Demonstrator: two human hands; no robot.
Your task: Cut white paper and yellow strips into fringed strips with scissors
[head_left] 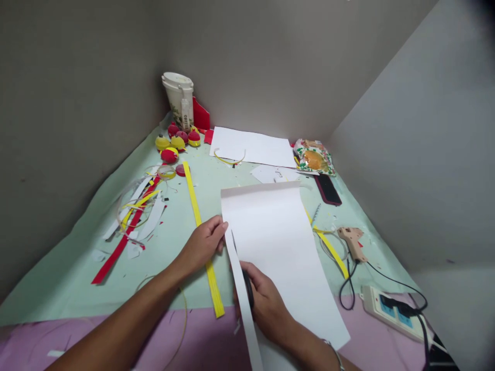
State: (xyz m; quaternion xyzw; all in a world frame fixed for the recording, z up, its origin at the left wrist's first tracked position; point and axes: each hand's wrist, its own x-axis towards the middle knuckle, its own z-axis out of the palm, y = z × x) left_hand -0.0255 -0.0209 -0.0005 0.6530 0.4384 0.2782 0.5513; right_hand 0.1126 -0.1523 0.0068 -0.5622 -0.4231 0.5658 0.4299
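Observation:
My left hand (209,239) pinches the left edge of a large white sheet of paper (282,247) between thumb and fingers. Black-handled scissors (248,288) sit in my closed right hand (265,301), low on the same sheet. A slit runs up from the scissors, and a narrow white strip (244,304) hangs along the left of it, still joined near my left hand. Most of the scissor blades are hidden by the paper. Under my left wrist a long yellow strip (192,198) lies on the table.
Red, yellow and white scraps (133,221) lie at left. Small red and yellow balls (170,154) and a white bucket (178,103) stand behind. A glue gun (351,243), power strip (390,314), phone (327,189) and food packet (315,157) are at right. Another white sheet (253,147) lies at the back.

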